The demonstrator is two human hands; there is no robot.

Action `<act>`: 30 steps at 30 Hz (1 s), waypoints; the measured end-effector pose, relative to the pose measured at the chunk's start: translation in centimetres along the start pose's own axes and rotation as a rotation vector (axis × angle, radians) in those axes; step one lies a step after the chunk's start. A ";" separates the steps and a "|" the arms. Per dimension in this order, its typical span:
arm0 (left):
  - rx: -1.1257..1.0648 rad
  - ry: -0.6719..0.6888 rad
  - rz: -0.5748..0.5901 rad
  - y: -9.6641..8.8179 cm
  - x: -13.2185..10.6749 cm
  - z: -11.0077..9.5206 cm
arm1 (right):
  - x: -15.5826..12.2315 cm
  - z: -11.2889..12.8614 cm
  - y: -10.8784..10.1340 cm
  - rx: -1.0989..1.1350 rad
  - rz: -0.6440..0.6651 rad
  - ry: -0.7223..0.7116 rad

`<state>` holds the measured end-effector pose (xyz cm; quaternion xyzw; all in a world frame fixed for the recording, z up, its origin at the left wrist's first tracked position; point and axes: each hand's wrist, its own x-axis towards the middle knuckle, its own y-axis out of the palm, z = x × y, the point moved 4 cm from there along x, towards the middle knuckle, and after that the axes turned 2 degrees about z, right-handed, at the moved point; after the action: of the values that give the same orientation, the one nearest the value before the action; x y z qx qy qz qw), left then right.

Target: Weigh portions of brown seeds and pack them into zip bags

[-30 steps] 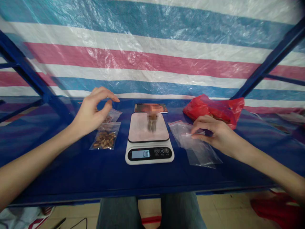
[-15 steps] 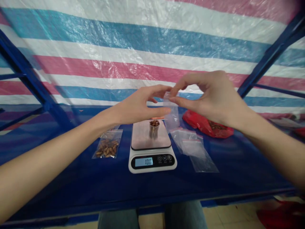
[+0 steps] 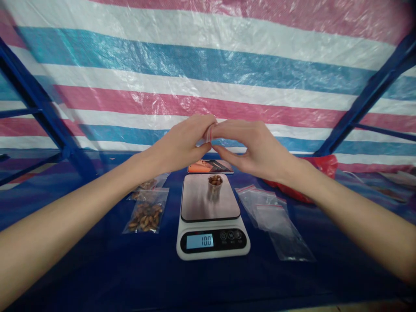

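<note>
A small clear zip bag (image 3: 209,133) is pinched between my two hands, above the back of the scale; most of it is hidden by the fingers. My left hand (image 3: 185,141) grips it from the left, and my right hand (image 3: 251,145) holds its red-striped edge with thumb and fingertips. Below them stands a digital kitchen scale (image 3: 211,208) whose display reads 10.0. On its steel plate sits a small metal cup (image 3: 215,187) filled with brown seeds or nut pieces.
Filled zip bags (image 3: 146,216) of brown pieces lie left of the scale. Flat zip bags (image 3: 276,216) overlap on its right. Behind are a phone-like card (image 3: 210,166) and, beyond my right forearm, a red plastic bag (image 3: 326,165). Blue rack posts (image 3: 354,108) flank the striped sheet.
Both hands have come together, the right moving left with the zip bag. The bag, which hung down in view before, is now mostly covered by fingers. The view has tilted slightly upward.
</note>
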<state>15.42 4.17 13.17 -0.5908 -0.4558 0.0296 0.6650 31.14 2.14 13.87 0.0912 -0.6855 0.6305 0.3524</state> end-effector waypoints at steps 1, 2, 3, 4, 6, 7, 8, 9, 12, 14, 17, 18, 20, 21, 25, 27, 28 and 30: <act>0.043 0.011 0.007 0.1 0.0 -0.1 | -0.1 0.0 0.4 -0.010 0.067 -0.021; 0.075 0.026 0.015 0.3 0.1 -0.3 | -0.2 0.1 0.8 -0.016 0.121 -0.037; 0.099 0.043 0.024 0.5 0.1 -0.5 | -0.4 0.1 1.1 -0.016 0.158 -0.048; 0.120 0.057 0.030 0.6 0.1 -0.6 | -0.7 0.2 1.2 -0.009 0.166 -0.056; 0.158 0.064 0.044 0.7 -0.2 -0.6 | -1.4 0.3 1.1 0.029 0.093 -0.046; 0.173 0.050 0.044 0.7 -0.5 -0.5 | -1.9 0.2 0.9 0.056 0.016 -0.015; 0.186 0.027 0.039 0.6 -0.9 -0.1 | -2.5 -0.1 0.7 0.085 -0.080 0.042; 0.198 -0.001 0.032 0.5 -1.5 0.3 | -3.3 -0.4 0.5 0.116 -0.173 0.121; 0.217 -0.077 0.039 0.6 -3.7 1.8 | -5.7 -1.6 1.6 0.250 -0.237 0.378; 0.223 -0.099 0.081 1.2 -5.2 2.4 | -6.9 -2.1 3.3 0.374 -0.116 0.463; 0.228 -0.118 0.130 2.3 -6.9 2.3 | -7.8 -2.5 5.5 0.473 0.004 0.491; 0.224 -0.121 0.132 2.5 -7.3 2.1 | -7.9 -2.5 6.0 0.472 0.020 0.492; 0.218 -0.119 0.124 2.9 -7.6 1.8 | -7.9 -2.6 6.6 0.455 0.024 0.493; 0.219 -0.119 0.117 3.0 -7.6 1.6 | -7.8 -2.7 6.8 0.451 0.026 0.495; 0.209 -0.133 0.085 3.0 -7.6 1.7 | -7.3 -2.7 7.1 0.500 0.012 0.514; 0.179 -0.149 0.076 3.0 -7.6 1.9 | -6.9 -2.7 7.3 0.572 0.002 0.540; 0.160 -0.160 0.074 3.0 -7.7 1.9 | -6.7 -2.7 7.4 0.617 -0.008 0.552; 0.116 -0.195 0.069 3.1 -7.8 2.1 | -6.1 -2.5 7.6 0.708 -0.033 0.561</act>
<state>11.11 2.20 5.96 -0.5610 -0.4953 0.1363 0.6491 32.18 3.90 3.99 0.0427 -0.3038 0.8208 0.4819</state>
